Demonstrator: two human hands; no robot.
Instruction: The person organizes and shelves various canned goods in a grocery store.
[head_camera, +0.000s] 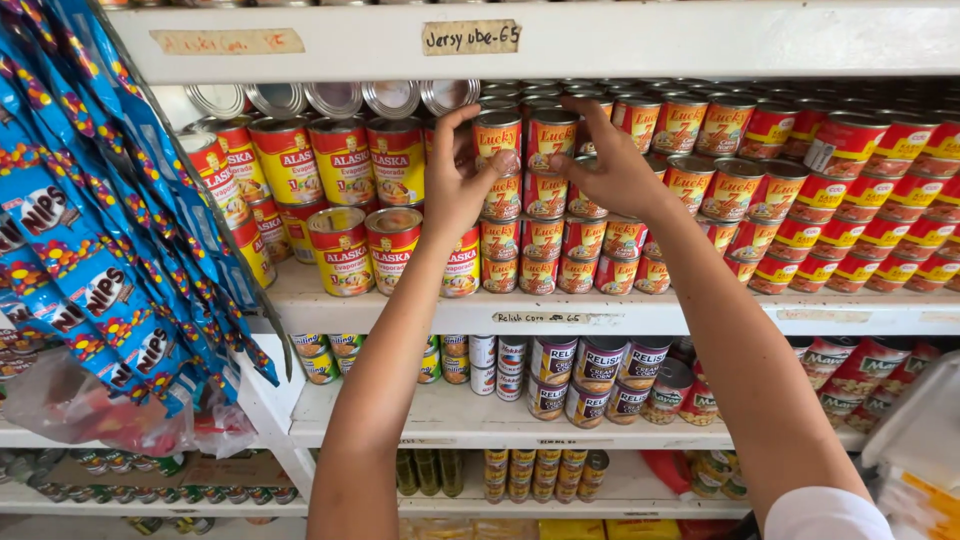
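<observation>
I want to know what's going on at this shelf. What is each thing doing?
left hand: gripping a top-row red can
right hand: fingers on the next red can
red cans: stacked upright in rows
yellow-labelled cans: stacked upright
blue snack packets: hanging

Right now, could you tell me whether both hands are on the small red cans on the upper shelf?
Yes, the left hand and right hand both grip the small red cans.

White shelf (700, 312) carries stacked small red cans (540, 240); taller red-and-yellow milk cans (340, 250) stand at its left end.
</observation>
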